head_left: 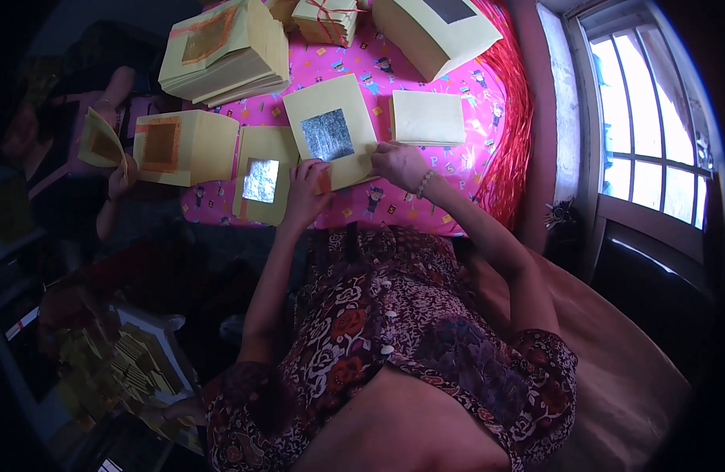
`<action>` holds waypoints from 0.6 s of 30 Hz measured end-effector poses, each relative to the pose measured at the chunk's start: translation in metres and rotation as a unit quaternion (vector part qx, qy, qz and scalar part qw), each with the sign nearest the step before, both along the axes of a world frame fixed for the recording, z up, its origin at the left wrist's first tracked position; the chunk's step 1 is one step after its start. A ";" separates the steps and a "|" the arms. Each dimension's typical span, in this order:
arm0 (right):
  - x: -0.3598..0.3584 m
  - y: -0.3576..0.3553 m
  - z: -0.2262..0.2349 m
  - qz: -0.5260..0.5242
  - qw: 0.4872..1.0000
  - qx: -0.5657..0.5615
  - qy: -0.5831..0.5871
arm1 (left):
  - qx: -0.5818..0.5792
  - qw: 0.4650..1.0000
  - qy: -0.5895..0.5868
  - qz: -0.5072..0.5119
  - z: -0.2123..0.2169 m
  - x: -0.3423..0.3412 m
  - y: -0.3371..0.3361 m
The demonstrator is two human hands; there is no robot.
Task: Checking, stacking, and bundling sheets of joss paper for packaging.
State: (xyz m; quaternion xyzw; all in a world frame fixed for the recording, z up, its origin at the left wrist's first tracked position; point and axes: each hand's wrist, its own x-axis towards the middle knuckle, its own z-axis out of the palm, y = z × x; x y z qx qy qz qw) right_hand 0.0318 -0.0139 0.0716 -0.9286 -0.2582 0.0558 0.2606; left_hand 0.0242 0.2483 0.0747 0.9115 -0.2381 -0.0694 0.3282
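Observation:
A pale yellow sheet of joss paper with a silver foil square (327,135) lies tilted in front of me, with more paper under its lower edge. My left hand (306,192) has its fingers closed at the sheet's lower left corner, beside an orange patch. At the lower right edge my right hand (400,167) pinches the paper, its fingertips partly hidden. Left of my left hand lies a stack of silver-squared joss paper (262,157). A plain pale yellow stack (427,118) sits just beyond my right hand.
A pink patterned cloth (370,63) covers the table. Tall joss paper stacks (256,67) and a large paper block (425,35) stand at the back, beside a tied bundle (327,20). Red strands (516,126) hang along the right. At left, another person's hand (120,179) holds orange-squared paper.

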 end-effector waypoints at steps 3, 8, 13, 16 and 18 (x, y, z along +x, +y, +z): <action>0.003 0.000 0.007 -0.020 1.000 0.014 0.015 | 0.003 1.000 -0.002 -0.001 -0.001 0.000 0.002; 0.009 -0.001 0.013 -0.081 0.989 0.058 0.114 | -0.011 1.000 -0.004 -0.013 -0.002 0.001 0.005; 0.014 -0.002 0.009 -0.082 0.985 0.047 0.144 | -0.014 1.000 -0.006 -0.021 -0.001 0.003 0.005; 0.015 -0.002 0.006 -0.082 0.986 0.053 0.139 | -0.018 1.000 -0.006 -0.022 -0.001 0.003 0.006; 0.016 -0.002 0.005 -0.082 0.986 0.054 0.136 | -0.017 1.000 -0.002 -0.020 -0.001 0.002 0.006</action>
